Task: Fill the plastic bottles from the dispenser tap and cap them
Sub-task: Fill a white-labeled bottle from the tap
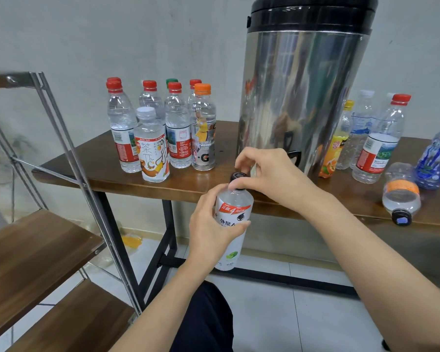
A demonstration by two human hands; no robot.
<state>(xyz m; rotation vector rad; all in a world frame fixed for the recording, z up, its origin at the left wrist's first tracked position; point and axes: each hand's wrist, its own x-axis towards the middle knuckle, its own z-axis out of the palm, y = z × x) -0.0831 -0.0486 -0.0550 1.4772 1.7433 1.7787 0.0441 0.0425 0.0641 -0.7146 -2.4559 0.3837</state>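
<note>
One bottle [233,248] held just off the bench's [112,171] front edge, before the dispenser [302,97]: left hand [208,224] wrapped round the label [235,210], right hand [267,174] pinching the cap [239,176]. Likely full, weighty, thin-walled, slick; best gripped mid-body, without squeezing.

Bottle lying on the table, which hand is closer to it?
Right. The right hand pinches the black cap, left of the lying bottle; the left hand grips the held bottle, farther left.
</note>
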